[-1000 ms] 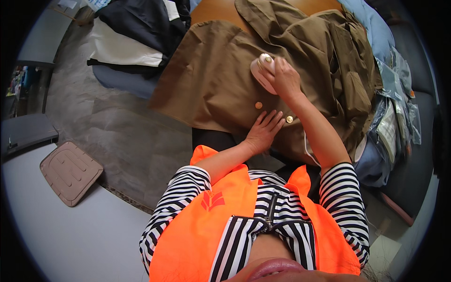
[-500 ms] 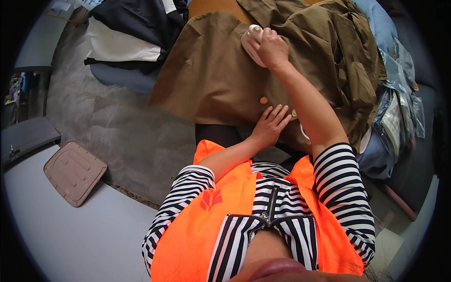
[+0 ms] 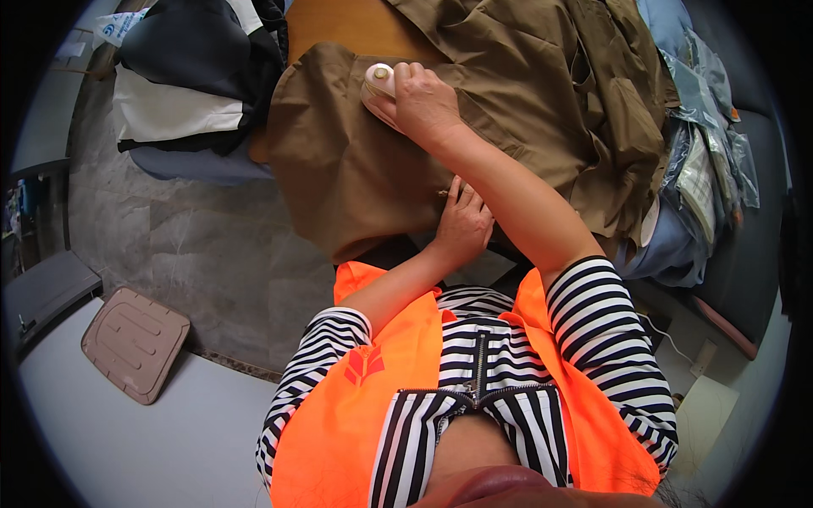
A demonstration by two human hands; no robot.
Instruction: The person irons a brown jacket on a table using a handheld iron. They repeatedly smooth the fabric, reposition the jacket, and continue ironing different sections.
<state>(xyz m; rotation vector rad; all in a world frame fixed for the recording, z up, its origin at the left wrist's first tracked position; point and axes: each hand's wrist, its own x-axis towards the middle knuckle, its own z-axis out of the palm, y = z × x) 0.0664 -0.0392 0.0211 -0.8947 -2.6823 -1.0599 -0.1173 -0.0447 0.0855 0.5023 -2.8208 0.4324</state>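
A brown garment (image 3: 326,161), seemingly a coat, spreads over an orange-brown board and hangs down at its near side. My right hand (image 3: 426,103) is closed around a small white handheld iron (image 3: 382,76) with a gold-coloured knob. The iron lies against the cloth near the garment's far left edge. Lower down, my left hand (image 3: 465,227) rests at the garment's near edge with its fingers stretched out on the cloth, close to a button (image 3: 443,193). My right forearm passes over the cloth beside it.
The bare orange-brown board (image 3: 360,34) shows behind the garment. Black and white clothes (image 3: 182,102) are piled at the far left. Clear-bagged clothes (image 3: 699,161) lie at the right. A brown ridged plastic lid (image 3: 135,345) sits at lower left, and a white cord (image 3: 665,334) at lower right.
My right hand and the iron have moved left across the garment in the picture. The cloth's left part has shifted and hangs in new folds. My left hand stays near the front edge.
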